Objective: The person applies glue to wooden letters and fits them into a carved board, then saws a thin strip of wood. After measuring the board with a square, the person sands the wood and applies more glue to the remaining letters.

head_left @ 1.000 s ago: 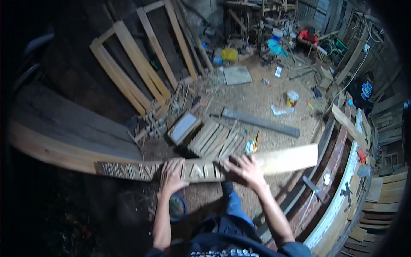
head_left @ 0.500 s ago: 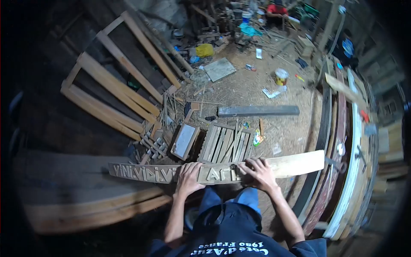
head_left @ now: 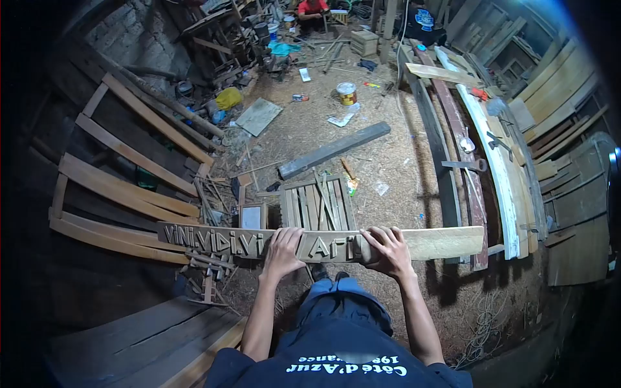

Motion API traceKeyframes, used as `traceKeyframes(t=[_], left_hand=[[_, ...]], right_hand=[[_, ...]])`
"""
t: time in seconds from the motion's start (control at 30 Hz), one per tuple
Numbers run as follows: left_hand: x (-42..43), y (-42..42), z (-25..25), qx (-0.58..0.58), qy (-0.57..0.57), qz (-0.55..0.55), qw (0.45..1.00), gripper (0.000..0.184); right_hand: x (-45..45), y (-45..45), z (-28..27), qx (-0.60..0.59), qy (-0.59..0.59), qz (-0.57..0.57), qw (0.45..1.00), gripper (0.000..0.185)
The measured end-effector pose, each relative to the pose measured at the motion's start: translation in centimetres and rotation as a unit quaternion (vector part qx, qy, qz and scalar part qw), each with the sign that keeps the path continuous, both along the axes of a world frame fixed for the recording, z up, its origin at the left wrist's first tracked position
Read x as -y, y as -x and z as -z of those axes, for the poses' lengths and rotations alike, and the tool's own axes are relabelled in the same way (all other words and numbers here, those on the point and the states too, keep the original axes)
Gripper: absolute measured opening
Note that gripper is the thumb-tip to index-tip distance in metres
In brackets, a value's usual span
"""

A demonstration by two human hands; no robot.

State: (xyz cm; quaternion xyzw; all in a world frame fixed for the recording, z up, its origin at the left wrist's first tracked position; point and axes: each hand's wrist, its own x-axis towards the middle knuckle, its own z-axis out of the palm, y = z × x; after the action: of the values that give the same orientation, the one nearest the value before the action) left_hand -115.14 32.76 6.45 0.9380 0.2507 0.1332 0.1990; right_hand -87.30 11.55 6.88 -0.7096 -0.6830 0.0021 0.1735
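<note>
A long wooden board [head_left: 446,243] stretches across in front of my body, nearly level. Block letters stand out on its darker left and middle parts, reading roughly "VINI.VIDI.VI" and "ARI"; its right end is pale and plain. My left hand [head_left: 283,251] grips the board near the middle, fingers over the top edge and thumb below, covering some letters. Farther along, my right hand [head_left: 387,249] holds it the same way, just past the last visible letter. Behind the board, a slatted wooden crate [head_left: 299,208] rests on the floor.
Tall wooden frames [head_left: 129,185] lean on the left. A dark beam [head_left: 336,150] and a bucket [head_left: 347,96] are on the littered floor ahead. Long planks [head_left: 488,171] at right bear a handsaw [head_left: 462,165]. A person in a red shirt [head_left: 313,8] is at the back.
My view has swung to the right, bringing more of the planks and right wall into sight. The board now appears straighter and slightly higher, with both hands keeping their places on it.
</note>
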Motion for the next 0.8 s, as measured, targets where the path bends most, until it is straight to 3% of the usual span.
traceKeyframes(t=[0.1, 0.17, 0.23, 0.43, 0.8], left_hand=[[0.9, -1.1, -0.3, -0.011, 0.004, 0.026, 1.000, 0.097], [1.4, -1.3, -0.2, -0.003, 0.008, 0.072, 0.997, 0.098], [2.2, -1.5, 0.1, -0.005, 0.009, 0.082, 0.997, 0.099], [2.5, -1.0, 0.5, -0.057, -0.001, 0.098, 0.994, 0.098], [-0.3, -2.2, -1.4, -0.048, -0.034, 0.093, 0.994, 0.095]], right_hand=[[2.1, 0.2, -0.2, 0.031, 0.016, 0.052, 0.998, 0.107], [3.9, 0.7, -1.2, -0.030, 0.060, 0.070, 0.995, 0.129], [5.1, 1.5, -0.6, -0.047, 0.082, 0.096, 0.991, 0.133], [6.8, 3.2, 1.5, -0.060, 0.024, 0.097, 0.993, 0.128], [3.9, 2.2, 2.4, -0.106, -0.016, 0.105, 0.989, 0.123]])
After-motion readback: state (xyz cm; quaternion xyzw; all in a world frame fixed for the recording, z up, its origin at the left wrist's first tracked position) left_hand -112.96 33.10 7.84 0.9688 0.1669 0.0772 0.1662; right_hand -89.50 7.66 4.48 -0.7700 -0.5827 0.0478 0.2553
